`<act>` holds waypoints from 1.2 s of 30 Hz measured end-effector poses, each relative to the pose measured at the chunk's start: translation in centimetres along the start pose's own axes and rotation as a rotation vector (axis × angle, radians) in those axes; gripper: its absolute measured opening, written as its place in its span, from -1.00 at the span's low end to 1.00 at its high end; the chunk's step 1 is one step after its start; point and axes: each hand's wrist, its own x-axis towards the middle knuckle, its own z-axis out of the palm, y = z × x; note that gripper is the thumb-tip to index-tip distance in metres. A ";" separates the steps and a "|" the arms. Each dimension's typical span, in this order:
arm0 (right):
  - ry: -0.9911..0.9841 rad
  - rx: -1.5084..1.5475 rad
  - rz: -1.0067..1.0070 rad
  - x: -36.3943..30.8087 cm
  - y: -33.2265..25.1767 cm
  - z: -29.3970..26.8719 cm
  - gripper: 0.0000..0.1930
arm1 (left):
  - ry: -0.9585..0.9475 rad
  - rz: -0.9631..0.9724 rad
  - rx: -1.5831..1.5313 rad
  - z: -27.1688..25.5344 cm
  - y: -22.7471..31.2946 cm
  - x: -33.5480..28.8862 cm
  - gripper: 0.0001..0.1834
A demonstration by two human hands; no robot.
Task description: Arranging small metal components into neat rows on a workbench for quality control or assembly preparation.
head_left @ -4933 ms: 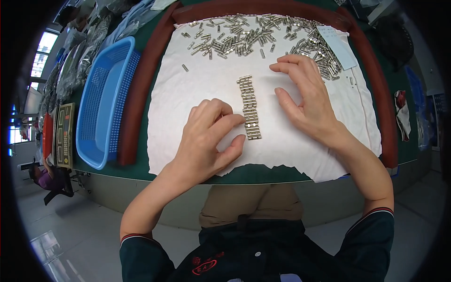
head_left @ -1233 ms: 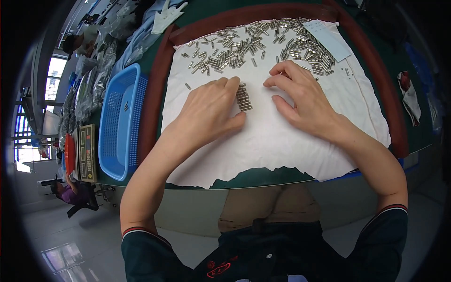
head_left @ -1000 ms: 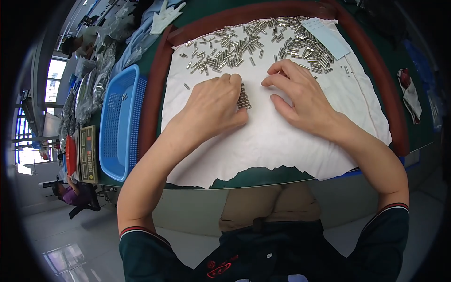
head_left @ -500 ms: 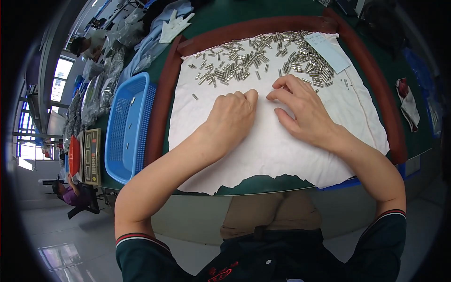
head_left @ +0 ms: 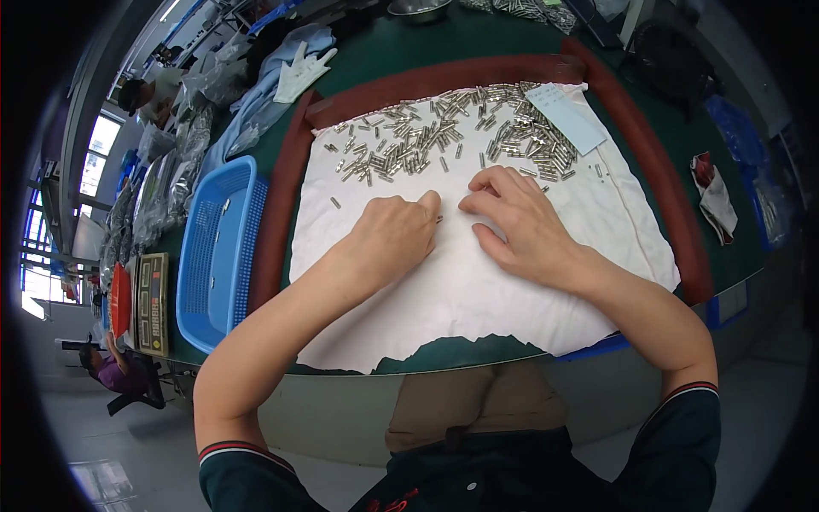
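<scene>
Over the white cloth [head_left: 478,307], left hand [head_left: 394,237]: curled palm down, my fingers folded in; a silvery metal piece [head_left: 439,219] peeps out at the index finger, but my fingertips are hidden, so I cannot tell whether I grip it or merely cover it.
Right hand [head_left: 522,232]: half open, fingers bent, thumb apart from them; I see nothing held in it.
Weight and stiffness: I judge each piece light, hard and rigid, unlikely to be fragile, though its shine could scratch.
Slip: smooth and rod-like, so I expect it to roll or skid under a careless fingertip; the soft cloth should check that a little.
Hold: thumb and index pinched across the middle, not at one end, where it might pivot.
Lone piece [head_left: 335,203]: lying apart, left of my left hand, easy to pinch.
Heaped pieces [head_left: 409,154]: strewn beyond both hands, many crossing; I would take one from the fringe.
Pale blue card [head_left: 567,119]: at the heap's right.
Blue basket [head_left: 247,243]: on the green surface [head_left: 478,34] to my left, a few small pieces inside.
</scene>
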 end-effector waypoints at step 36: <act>-0.213 -0.161 -0.441 10.6 -8.0 4.3 -0.90 | 0.380 -0.784 0.165 -5.0 -8.7 -21.3 -0.80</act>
